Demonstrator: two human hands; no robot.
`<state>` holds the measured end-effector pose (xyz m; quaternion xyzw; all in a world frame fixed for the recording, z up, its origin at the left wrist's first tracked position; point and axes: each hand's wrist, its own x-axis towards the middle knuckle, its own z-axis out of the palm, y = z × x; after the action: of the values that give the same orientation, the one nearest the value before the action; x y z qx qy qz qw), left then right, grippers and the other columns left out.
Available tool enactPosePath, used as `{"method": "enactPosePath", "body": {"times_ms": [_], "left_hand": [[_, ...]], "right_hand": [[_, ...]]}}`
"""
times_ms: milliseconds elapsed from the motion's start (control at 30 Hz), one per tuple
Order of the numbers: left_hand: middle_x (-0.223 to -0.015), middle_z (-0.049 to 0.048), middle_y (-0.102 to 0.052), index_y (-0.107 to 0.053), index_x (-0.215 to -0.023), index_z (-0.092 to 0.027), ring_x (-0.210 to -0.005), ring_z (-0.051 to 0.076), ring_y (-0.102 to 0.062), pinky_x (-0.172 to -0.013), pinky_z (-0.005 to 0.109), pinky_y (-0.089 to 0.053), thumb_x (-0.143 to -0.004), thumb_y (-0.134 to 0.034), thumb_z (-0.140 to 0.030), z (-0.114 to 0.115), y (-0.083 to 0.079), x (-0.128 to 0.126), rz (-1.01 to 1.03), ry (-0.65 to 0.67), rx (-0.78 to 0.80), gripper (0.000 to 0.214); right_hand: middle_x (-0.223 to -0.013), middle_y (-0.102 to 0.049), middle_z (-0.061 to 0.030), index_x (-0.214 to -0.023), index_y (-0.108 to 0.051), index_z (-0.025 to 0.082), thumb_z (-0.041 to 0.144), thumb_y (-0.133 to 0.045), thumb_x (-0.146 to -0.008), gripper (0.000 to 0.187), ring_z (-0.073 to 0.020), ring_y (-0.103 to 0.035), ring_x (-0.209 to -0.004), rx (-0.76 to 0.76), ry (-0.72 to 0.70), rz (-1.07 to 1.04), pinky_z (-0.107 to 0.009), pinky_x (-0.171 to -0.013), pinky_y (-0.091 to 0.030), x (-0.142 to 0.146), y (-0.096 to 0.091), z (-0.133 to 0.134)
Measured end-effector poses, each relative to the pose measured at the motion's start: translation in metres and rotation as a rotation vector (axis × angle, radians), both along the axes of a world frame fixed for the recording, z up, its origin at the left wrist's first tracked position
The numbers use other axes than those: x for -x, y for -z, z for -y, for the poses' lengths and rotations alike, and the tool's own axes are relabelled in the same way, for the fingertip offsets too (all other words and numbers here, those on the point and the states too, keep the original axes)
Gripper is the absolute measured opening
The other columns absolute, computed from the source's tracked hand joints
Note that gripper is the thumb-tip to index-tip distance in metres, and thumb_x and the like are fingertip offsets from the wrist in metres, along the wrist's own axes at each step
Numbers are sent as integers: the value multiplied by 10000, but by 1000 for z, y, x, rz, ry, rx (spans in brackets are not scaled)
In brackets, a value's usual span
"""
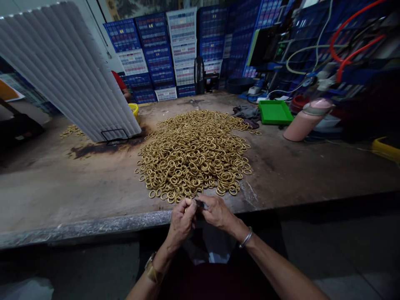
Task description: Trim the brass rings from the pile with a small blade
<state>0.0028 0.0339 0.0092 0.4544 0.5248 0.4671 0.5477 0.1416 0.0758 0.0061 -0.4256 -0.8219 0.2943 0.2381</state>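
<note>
A large pile of gold-coloured rings (193,154) lies on the worktable, its near edge just beyond my hands. At the table's front edge my left hand (181,221) is closed in a pinch around what looks like one gold-coloured ring, mostly hidden by the fingers. My right hand (218,214) grips a small dark tool, like a short knife (201,204), its tip pointing at the left fingertips. The two hands almost touch. Below them, a pale sheet or bag (218,250) shows dimly at my lap.
A tall corrugated panel (68,62) leans on a wire stand at left, with part of a person's arm (125,92) behind it. Stacked crates (159,54) line the back. A green tray (275,111), dark gloves (248,113) and a pink bottle (306,121) stand at right.
</note>
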Motion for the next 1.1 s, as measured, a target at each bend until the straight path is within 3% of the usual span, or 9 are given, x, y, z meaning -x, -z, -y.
{"method": "enactPosePath", "body": {"times_ms": [300, 500, 600, 733, 933, 1100], "left_hand": [[-490, -66, -361, -433, -631, -178, -428, 62, -321, -436, 188, -282, -766, -500, -440, 0, -3, 0, -28, -4, -73, 302], [-501, -66, -370, -422, -617, -172, -434, 56, -328, -439, 183, -286, -776, -505, -426, 4, 2, 1, 7, 9, -124, 310], [-480, -71, -385, -439, -641, -174, -395, 53, -335, -408, 181, -291, -785, -497, -426, 10, -1, 1, 67, 34, -69, 295], [-556, -42, -484, -481, -689, -169, -411, 59, -405, -397, 185, -340, -773, -527, -406, 17, -10, 2, 261, 78, 10, 255], [-818, 46, -583, -514, -726, -143, -587, 92, -510, -403, 170, -353, -754, -570, -348, 9, -11, 5, 583, -58, 156, 215], [-777, 42, -586, -553, -775, -138, -589, 98, -517, -398, 168, -349, -740, -586, -288, 7, -3, 9, 660, -87, 201, 158]], "right_hand": [[-554, -506, 13, -661, -519, 180, 114, -419, -662, 120, -103, -396, -504, -11, -1, 55, -216, -497, -229, 0, 1, 1], [-598, -551, 7, -694, -548, 175, 126, -435, -689, 123, -99, -422, -527, 43, -86, 109, -210, -500, -234, 0, 1, -1], [-659, -600, -18, -769, -572, 180, 149, -441, -715, 145, -117, -490, -582, 24, -8, 243, -218, -522, -250, -1, 4, -3], [-752, -637, -49, -843, -568, 187, 205, -442, -765, 150, -147, -556, -682, -13, 197, 373, -227, -567, -277, -2, 10, -10], [-767, -647, -41, -924, -524, 196, 287, -446, -812, 165, -155, -581, -690, -78, 440, 361, -233, -579, -284, 9, 11, -16], [-821, -646, -40, -877, -530, 198, 206, -470, -772, 121, -161, -584, -727, -93, 431, 409, -243, -573, -271, 15, 7, -17]]}}
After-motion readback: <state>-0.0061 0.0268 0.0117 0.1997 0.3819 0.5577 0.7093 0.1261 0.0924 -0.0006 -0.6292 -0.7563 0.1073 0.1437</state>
